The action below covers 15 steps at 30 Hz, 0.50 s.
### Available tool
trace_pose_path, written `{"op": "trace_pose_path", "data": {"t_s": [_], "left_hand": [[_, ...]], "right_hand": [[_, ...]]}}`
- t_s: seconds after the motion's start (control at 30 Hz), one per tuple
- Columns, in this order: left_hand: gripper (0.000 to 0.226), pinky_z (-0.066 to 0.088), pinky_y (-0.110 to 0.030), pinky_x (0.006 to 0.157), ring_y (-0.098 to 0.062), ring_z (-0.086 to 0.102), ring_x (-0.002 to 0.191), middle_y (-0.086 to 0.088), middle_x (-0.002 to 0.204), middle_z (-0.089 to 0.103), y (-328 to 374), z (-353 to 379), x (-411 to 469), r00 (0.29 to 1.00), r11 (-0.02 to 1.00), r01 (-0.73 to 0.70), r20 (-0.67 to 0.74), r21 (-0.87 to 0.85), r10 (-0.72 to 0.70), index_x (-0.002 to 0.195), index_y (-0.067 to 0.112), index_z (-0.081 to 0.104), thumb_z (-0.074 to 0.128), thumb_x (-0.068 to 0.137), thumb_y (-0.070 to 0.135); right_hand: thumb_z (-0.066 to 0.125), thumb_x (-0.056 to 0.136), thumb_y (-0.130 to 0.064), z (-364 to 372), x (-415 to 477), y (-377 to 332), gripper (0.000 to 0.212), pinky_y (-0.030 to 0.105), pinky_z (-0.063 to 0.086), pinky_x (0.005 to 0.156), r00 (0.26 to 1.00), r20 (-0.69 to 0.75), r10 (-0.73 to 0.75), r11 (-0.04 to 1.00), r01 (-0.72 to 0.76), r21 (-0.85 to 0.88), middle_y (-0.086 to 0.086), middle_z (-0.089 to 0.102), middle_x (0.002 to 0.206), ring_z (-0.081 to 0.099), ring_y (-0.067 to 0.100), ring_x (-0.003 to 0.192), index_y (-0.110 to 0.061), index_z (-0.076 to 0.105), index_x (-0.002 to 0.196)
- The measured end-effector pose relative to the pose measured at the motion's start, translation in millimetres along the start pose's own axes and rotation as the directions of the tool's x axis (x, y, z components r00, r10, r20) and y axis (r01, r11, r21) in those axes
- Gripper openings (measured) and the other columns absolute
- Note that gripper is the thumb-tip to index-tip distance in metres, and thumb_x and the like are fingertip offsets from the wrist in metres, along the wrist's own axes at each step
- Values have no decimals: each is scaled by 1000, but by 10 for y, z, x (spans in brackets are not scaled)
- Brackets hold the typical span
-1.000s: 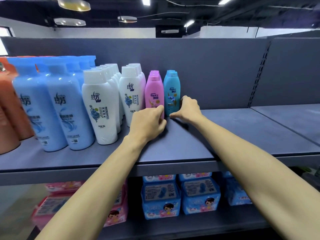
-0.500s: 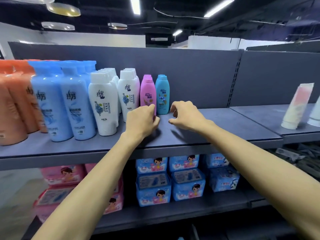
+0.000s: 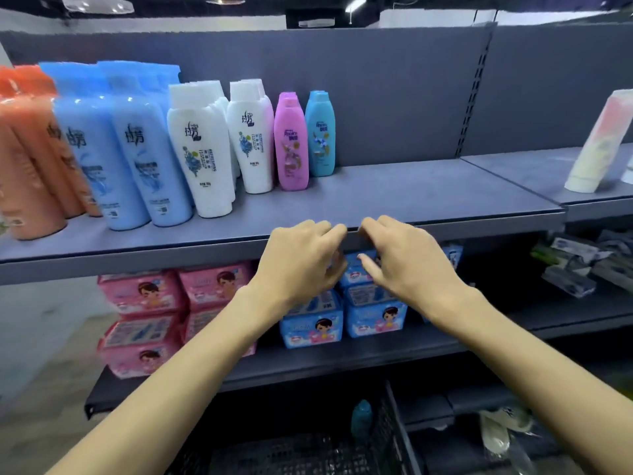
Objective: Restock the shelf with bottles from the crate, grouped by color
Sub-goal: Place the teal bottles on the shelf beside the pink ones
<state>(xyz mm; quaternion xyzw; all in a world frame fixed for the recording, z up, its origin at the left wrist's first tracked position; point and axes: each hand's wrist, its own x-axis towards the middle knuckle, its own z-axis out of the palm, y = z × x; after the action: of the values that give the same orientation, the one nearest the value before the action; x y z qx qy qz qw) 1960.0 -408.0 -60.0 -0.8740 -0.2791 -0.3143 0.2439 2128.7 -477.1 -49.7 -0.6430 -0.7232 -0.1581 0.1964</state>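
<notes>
On the grey shelf (image 3: 411, 200) bottles stand in colour groups: orange bottles (image 3: 27, 159) at far left, then blue bottles (image 3: 137, 156), white bottles (image 3: 205, 156), a pink bottle (image 3: 291, 145) and a teal bottle (image 3: 320, 135). My left hand (image 3: 301, 262) and my right hand (image 3: 404, 258) hover side by side in front of the shelf's front edge, fingers loosely curled, holding nothing. At the bottom a black crate (image 3: 308, 450) shows, with a teal bottle (image 3: 361, 419) standing at its far rim.
Pink packs (image 3: 144, 293) and blue packs (image 3: 373, 313) fill the shelf below. A pale tube (image 3: 596, 145) leans on the neighbouring shelf at right. Loose packets (image 3: 575, 265) lie at lower right. The top shelf to the right of the teal bottle is bare.
Both hands have pulled back from the pink and teal bottles, past the shelf's front edge, and downward. The view has tilted down, so the crate now shows.
</notes>
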Motion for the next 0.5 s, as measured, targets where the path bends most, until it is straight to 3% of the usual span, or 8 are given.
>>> {"op": "trace_pose_path", "data": {"t_s": [0.17, 0.3, 0.5], "left_hand": [[17, 28, -25, 43, -21, 56, 62, 3, 66, 53, 186, 237, -333, 996, 998, 41, 80, -36, -38, 78, 18, 53, 57, 75, 34], [18, 33, -27, 44, -22, 61, 65, 3, 68, 56, 336, 582, -687, 974, 993, 98, 212, -67, -82, 80, 19, 55, 55, 75, 37], [14, 31, -28, 43, -25, 58, 61, 2, 66, 55, 576, 1079, -1259, 916, 974, 198, 375, -114, -142, 78, 18, 51, 52, 77, 32]], "right_hand": [[61, 94, -31, 384, -295, 87, 29, 40, 51, 72, 994, 104, 36, 999, -40, 36, 3, 57, 104, 61, 29, 95, -14, 54, 117], [65, 92, -29, 763, -517, 167, 30, 40, 47, 68, 975, 218, 48, 998, -58, 37, 7, 58, 100, 61, 33, 93, -10, 54, 112], [65, 92, -30, 1510, -870, 253, 31, 40, 52, 71, 896, 435, 88, 989, -131, 69, 7, 61, 103, 62, 32, 95, -12, 53, 116]]}}
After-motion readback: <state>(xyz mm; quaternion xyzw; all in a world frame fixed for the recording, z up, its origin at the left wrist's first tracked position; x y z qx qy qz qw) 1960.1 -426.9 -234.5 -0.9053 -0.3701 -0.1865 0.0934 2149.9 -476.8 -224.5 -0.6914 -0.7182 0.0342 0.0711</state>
